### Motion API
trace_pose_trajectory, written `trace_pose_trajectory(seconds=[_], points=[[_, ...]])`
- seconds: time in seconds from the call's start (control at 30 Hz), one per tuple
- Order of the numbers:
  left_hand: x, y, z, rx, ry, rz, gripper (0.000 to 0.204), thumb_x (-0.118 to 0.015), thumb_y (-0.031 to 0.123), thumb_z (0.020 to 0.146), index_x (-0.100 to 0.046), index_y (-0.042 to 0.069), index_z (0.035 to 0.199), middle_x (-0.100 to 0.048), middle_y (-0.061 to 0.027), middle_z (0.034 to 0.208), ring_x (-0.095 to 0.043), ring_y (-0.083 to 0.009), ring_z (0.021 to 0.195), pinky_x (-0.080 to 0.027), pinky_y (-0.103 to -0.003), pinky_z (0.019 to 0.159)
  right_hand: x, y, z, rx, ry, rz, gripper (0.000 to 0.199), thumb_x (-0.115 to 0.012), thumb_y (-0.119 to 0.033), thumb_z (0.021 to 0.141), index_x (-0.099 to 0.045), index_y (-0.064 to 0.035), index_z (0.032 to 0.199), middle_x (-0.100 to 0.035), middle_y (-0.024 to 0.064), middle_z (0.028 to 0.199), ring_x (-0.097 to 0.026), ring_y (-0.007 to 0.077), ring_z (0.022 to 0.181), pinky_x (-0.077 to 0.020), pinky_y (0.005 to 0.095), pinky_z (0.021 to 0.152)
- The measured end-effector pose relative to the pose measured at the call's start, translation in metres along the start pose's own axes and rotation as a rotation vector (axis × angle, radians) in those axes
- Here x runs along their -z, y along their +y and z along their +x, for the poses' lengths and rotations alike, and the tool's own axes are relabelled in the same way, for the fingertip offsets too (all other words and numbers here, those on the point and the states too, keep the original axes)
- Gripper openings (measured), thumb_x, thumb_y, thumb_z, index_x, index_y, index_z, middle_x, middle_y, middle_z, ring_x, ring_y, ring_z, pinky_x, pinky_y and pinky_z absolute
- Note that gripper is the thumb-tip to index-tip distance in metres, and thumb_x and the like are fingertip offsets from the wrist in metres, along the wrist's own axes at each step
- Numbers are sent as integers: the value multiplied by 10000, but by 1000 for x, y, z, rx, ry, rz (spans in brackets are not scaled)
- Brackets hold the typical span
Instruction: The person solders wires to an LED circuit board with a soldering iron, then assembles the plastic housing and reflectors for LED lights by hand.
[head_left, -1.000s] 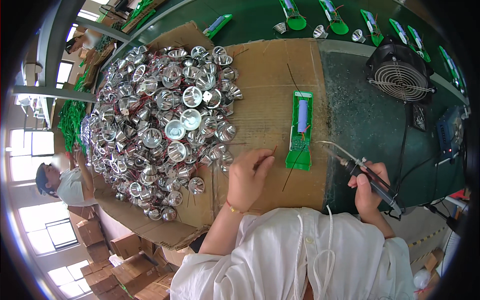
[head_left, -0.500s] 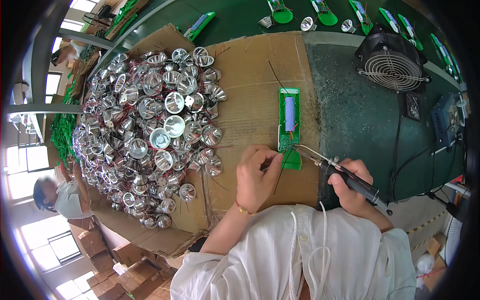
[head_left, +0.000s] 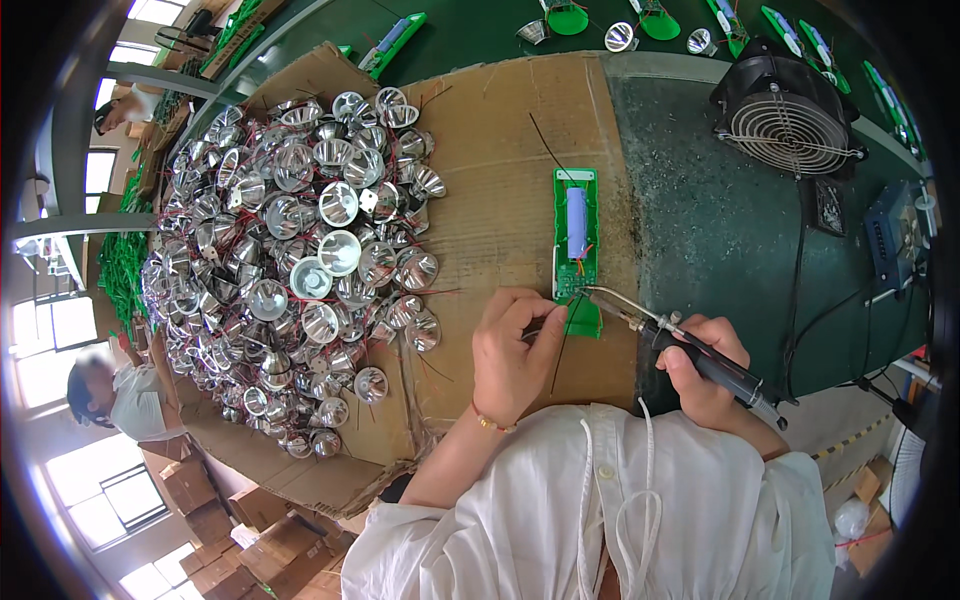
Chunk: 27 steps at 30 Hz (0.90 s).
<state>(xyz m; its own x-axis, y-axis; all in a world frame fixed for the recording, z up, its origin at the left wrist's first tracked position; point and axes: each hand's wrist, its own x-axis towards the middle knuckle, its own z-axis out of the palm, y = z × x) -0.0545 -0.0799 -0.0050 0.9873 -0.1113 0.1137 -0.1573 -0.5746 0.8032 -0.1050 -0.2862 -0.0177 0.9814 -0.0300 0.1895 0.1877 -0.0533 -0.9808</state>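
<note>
A green plastic housing (head_left: 590, 210) lies lengthwise on the cardboard in front of me, with a blue-violet cylindrical battery cell (head_left: 577, 222) and a small green circuit board (head_left: 569, 284) in it. My left hand (head_left: 515, 350) is closed in a pinch at the board's lower end, on a thin black wire (head_left: 560, 357) that trails down toward me. My right hand (head_left: 705, 365) grips a soldering iron (head_left: 715, 370) with a dark handle and a thin metal feed tube. Its tip meets the board close to my left fingertips; the exact contact point is too small to make out.
Left of the housing, a cardboard box holds a heap of shiny reflector cups (head_left: 320, 225) with red wires. A black fan (head_left: 785, 125) stands at the back right, near a blue soldering station (head_left: 893, 240). More green housings (head_left: 395, 45) line the far bench. Another person (head_left: 125, 395) is at far left.
The view has shifted slightly. Both hands and the iron keep almost the same place at the board; the black wire's lower end has swung a little to the right.
</note>
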Motion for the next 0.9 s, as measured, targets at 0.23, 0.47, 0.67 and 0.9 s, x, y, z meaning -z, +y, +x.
trace_pose_trajectory(seconds=[0.23,0.47,0.67,0.9], points=[[-2,0,0,15,5,7,69,-643,59,754,-604,2,761,-565,-111,791,-564,-217,629,-454,-284,546,0,-1,-1,-60,-30,-37,166,-622,-66,777,-487,10,838,-585,97,722,-538,99,581,-435,236,509],[-2,0,0,16,15,11,62,-638,55,754,-604,4,758,-563,-111,796,-562,-216,635,-451,-284,551,3,-1,-6,-91,32,-7,184,-560,-114,828,-435,12,877,-526,108,733,-541,124,605,-464,254,547],[-3,-2,-1,17,11,18,71,-647,61,746,-605,5,759,-562,-108,800,-566,-215,647,-453,-280,563,3,-1,-6,-91,19,16,182,-560,-115,827,-437,11,870,-527,110,732,-532,121,586,-459,250,541],[2,3,0,-9,-45,32,148,-705,66,693,-597,23,784,-555,-104,831,-588,-205,677,-491,-258,569,2,0,-5,-92,46,30,177,-561,-119,827,-441,8,857,-530,105,708,-526,119,571,-455,244,534]])
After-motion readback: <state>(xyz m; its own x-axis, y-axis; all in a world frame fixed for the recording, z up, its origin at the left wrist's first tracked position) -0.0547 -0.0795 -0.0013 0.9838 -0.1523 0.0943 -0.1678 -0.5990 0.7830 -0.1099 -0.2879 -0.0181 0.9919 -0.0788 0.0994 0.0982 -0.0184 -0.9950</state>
